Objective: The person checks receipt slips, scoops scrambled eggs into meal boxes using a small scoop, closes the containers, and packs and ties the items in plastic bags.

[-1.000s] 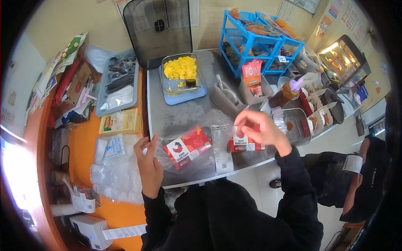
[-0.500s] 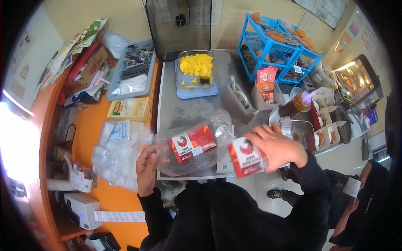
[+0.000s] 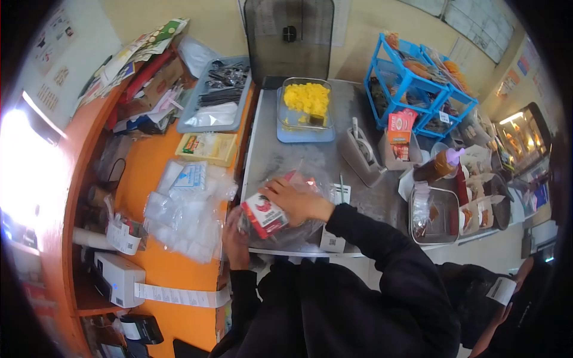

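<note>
My right hand (image 3: 291,201) grips a red and white food box (image 3: 265,216) from above, at the mouth of a clear plastic bag (image 3: 321,225). A second red box shows only in part, through the plastic behind my right hand. My left hand (image 3: 235,240) is closed at the bag's near left edge, beside the held box; its fingertips are partly hidden. Both boxes and the bag are over the grey metal counter (image 3: 262,156), close to its front edge.
Farther back stand a glass dish of yellow food (image 3: 305,100), a utensil bin (image 3: 362,156) and a blue rack (image 3: 412,77). A sauce bottle (image 3: 432,167) and wire basket (image 3: 434,230) are right. Plastic bags (image 3: 190,209) lie left. Another person (image 3: 495,310) stands at lower right.
My right hand has carried its box left, from beyond the counter's front edge to the bag. The first box is now mostly covered. The view has shifted somewhat.
</note>
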The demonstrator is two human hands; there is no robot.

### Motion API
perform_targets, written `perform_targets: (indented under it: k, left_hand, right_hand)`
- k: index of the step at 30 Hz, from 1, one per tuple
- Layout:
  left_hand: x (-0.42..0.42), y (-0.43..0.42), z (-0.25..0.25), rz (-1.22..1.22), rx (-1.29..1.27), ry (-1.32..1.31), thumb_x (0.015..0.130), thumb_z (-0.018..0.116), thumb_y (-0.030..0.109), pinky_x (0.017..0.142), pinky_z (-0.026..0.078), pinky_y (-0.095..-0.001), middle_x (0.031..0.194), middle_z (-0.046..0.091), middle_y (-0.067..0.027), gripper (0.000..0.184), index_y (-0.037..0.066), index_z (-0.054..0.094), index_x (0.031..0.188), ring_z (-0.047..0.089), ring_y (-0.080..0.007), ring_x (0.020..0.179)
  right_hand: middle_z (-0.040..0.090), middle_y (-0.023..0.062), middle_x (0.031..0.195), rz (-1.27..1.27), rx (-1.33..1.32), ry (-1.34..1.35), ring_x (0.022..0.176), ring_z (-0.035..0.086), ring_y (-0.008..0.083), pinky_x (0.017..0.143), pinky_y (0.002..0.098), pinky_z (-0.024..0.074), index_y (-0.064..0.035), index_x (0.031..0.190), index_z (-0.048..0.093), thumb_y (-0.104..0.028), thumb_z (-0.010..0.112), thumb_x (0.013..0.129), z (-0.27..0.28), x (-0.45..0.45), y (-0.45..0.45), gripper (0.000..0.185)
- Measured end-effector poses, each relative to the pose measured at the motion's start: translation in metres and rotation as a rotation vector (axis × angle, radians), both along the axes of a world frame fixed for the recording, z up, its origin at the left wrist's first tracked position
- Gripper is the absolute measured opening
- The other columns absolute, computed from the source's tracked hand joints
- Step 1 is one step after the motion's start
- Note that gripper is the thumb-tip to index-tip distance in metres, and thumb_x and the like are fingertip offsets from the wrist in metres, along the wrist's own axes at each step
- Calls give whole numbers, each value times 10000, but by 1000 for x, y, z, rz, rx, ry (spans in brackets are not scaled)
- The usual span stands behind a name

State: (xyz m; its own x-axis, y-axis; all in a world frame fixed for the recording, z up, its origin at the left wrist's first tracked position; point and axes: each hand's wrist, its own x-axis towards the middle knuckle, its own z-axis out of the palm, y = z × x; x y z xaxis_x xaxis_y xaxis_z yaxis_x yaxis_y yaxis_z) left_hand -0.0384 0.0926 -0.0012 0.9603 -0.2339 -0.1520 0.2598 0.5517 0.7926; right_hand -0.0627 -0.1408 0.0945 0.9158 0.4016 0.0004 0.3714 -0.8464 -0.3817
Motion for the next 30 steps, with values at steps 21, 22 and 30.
perform_targets:
  k: [21,22,30]
  left_hand:
    - [50,-30,175,-291,347,-434,982,500,40,727,472,-210,1188,665,-106,302,-43,611,1250,593,-72,901]
    - [48,-35,182,-289,320,-427,982,501,39,751,481,-217,1180,669,-110,301,-44,612,1248,598,-78,917]
    - [60,-31,185,-567,408,-486,970,531,10,763,509,-268,1034,678,-97,358,0,576,1325,596,-93,811]
  right_hand:
    - [110,255,1591,-395,-737,2,1439,189,484,981,827,176,-273,1495,367,-324,831,665,74,-59,-26,952]
    - [106,275,1583,-321,-595,221,1428,161,527,982,828,177,-213,1518,298,-348,796,725,114,-57,-25,946]
    - [684,202,830,122,56,-117,794,674,374,699,439,537,-1,973,660,-240,711,779,151,188,-38,312]
